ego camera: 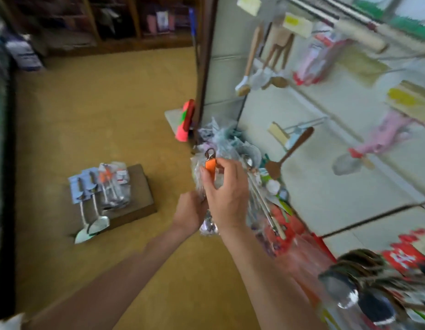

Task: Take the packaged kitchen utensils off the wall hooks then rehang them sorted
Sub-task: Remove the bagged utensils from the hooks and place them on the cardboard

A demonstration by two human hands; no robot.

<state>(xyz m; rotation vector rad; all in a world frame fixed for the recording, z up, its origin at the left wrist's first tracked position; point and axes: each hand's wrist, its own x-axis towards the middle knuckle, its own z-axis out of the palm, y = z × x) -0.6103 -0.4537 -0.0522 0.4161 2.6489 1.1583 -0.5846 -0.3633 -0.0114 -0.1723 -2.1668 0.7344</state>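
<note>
Head view: clear-wrapped utensil [210, 165] with orange handle.

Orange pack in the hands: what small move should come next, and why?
Probably carry the pack to the box and lay it by the orange packs there. The right hand pinches its orange top, the left hand holds its lower part, and like packs seem grouped on the box.

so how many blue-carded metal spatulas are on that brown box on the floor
2 on the brown box: one blue-carded metal spatula at its left edge, the other beside it. More may lie underneath.
</note>
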